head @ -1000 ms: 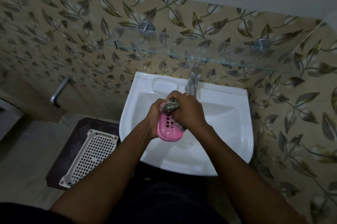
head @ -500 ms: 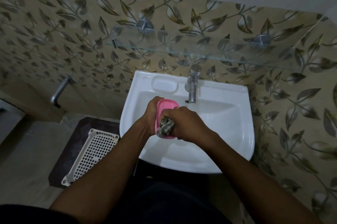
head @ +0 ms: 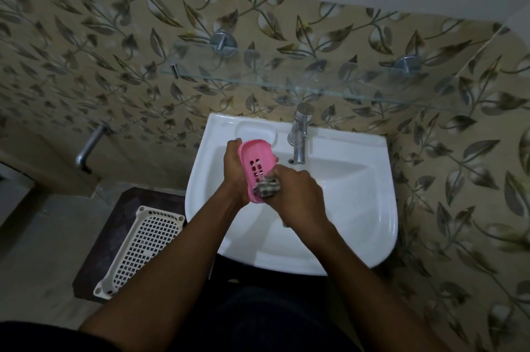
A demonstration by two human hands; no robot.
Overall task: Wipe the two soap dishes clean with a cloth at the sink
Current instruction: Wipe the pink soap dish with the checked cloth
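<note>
- The left hand [head: 235, 171] gripped the pink soap dish [head: 256, 168] on edge over the sink [head: 372, 208], below the tap [head: 298, 136]
- The right hand [head: 298, 196], fingers curled round a bunched cloth [head: 268, 189], pressed it to the dish's lower end
- Wiping the first dish seemed underway; next, likely work the cloth along the slotted face
- No second dish was visible

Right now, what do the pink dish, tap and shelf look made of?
Pink soap dish: likely moulded plastic, uniform colour, punched drain slots. Tap: metal, chrome-like shine. Shelf: clear glass, tiles visible through it, on metal wall mounts.
</note>
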